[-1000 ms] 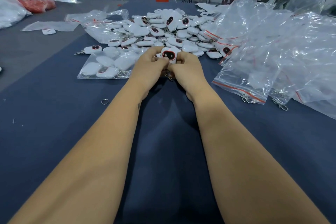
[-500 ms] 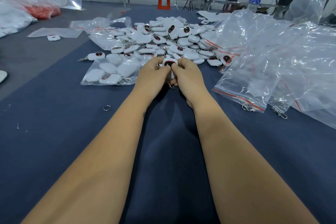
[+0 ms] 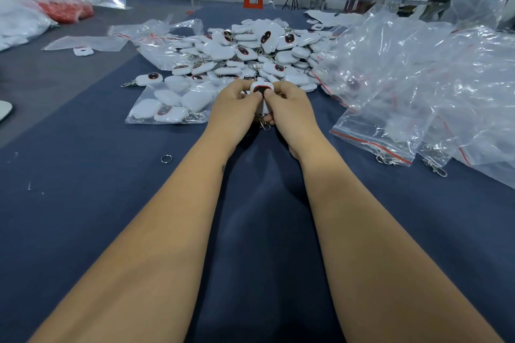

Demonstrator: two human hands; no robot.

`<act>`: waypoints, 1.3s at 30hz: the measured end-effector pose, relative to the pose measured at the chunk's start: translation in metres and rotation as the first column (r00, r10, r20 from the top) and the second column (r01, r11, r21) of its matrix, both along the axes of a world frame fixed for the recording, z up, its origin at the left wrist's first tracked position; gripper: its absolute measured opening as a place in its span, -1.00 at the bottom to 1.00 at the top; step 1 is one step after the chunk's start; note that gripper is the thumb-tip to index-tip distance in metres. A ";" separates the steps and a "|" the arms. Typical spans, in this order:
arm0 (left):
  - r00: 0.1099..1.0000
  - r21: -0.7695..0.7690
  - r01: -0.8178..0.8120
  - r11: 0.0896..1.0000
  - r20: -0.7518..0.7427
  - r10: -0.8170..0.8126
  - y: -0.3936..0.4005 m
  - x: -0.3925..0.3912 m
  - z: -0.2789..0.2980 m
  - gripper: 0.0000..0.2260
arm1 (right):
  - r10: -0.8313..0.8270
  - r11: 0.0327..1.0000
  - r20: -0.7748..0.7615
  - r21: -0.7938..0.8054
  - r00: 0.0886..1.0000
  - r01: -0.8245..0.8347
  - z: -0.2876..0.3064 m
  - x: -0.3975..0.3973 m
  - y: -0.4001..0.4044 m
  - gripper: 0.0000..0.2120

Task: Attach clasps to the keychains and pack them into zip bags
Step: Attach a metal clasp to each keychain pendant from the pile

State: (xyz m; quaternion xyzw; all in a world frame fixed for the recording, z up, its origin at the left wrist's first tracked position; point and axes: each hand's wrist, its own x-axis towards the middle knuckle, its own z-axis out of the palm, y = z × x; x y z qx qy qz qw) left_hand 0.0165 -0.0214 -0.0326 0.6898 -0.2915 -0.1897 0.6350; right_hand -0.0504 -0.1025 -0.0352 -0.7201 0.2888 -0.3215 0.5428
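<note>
Left hand (image 3: 232,108) and right hand (image 3: 289,111) both in pinching grip on white plastic keychain with dark red-rimmed face (image 3: 262,89), metal clasp (image 3: 264,124) hanging below, above blue-covered bench (image 3: 83,203).

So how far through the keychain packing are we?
Early on. Done: one filled bag lies left of the hands. In hand: the left hand and right hand grip one keychain, clasp dangling. Left: the keychain pile and empty bags.
</note>
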 end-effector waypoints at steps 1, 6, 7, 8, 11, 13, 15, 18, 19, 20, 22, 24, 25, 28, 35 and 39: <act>1.000 -0.004 -0.006 1.000 0.001 0.007 -0.001 0.000 -0.001 -0.87 | 0.006 1.000 0.004 0.001 1.000 -0.006 0.000 0.000 0.000 -0.87; 1.000 -0.014 -0.010 1.000 0.018 0.010 -0.001 0.000 0.000 -0.89 | 0.036 0.999 0.029 0.001 0.999 -0.036 0.001 -0.002 0.002 -0.82; 1.000 -0.017 -0.012 1.000 0.024 0.013 -0.001 0.001 0.000 -0.89 | 0.041 0.999 0.028 -0.003 0.999 -0.040 0.001 -0.002 0.003 -0.82; 0.999 -0.019 -0.015 1.000 0.028 0.015 -0.002 0.002 -0.001 -0.88 | 0.041 0.999 0.027 -0.004 0.999 -0.041 0.001 -0.002 0.003 -0.81; 0.999 -0.043 -0.016 0.999 0.041 0.018 -0.002 0.002 -0.002 -0.89 | 0.025 1.000 0.051 0.011 0.998 -0.026 0.002 -0.002 0.003 -0.83; 0.998 -0.073 -0.010 0.997 0.059 0.015 -0.001 0.002 -0.001 -0.88 | 0.013 0.998 0.095 0.054 0.995 -0.018 0.003 -0.004 0.003 -0.85; 0.997 -0.104 -0.023 0.994 0.067 0.030 -0.001 0.002 0.001 -0.87 | -0.027 0.992 0.147 0.126 0.989 0.009 0.004 -0.004 0.001 -0.87; 0.960 -0.093 -0.182 0.979 0.198 0.197 0.000 0.004 0.002 -0.80 | -0.139 0.961 0.234 0.267 0.962 0.073 0.007 -0.005 -0.003 -0.83; 0.916 -0.058 -0.258 0.964 0.301 0.263 0.002 0.007 0.002 -0.78 | -0.154 0.945 0.272 0.322 0.950 0.061 0.008 -0.005 -0.004 -0.85; 0.863 -0.011 -0.324 0.946 0.407 0.300 0.004 0.010 0.001 -0.74 | -0.159 0.929 0.307 0.368 0.938 0.037 0.009 -0.006 -0.004 -0.87; 0.780 0.119 -0.394 0.911 0.568 0.263 0.006 0.015 -0.003 -0.61 | -0.167 0.903 0.360 0.429 0.918 -0.004 0.011 -0.007 -0.004 -0.90; 0.728 0.273 -0.416 0.867 0.671 0.138 0.005 0.016 -0.008 -0.53 | -0.171 0.893 0.397 0.450 0.901 -0.029 0.011 -0.007 -0.004 -0.87; 0.699 0.319 -0.432 0.844 0.710 0.090 0.004 0.015 -0.009 -0.54 | -0.167 0.892 0.412 0.450 0.896 -0.041 0.011 -0.007 -0.005 -0.85; 0.668 0.318 -0.444 0.838 0.740 0.073 0.003 0.014 -0.010 -0.65 | -0.118 0.876 0.469 0.464 0.875 -0.131 0.011 -0.007 -0.004 -0.84; 0.901 0.088 -0.302 0.949 0.351 0.254 0.003 0.008 -0.002 -0.76 | 0.006 0.836 0.545 0.457 0.839 -0.303 0.008 0.002 0.005 -0.81; 0.934 -0.049 -0.290 0.956 0.201 0.294 0.003 0.006 0.001 -0.73 | -0.023 0.866 0.450 0.454 0.893 -0.207 0.005 0.006 0.006 -0.81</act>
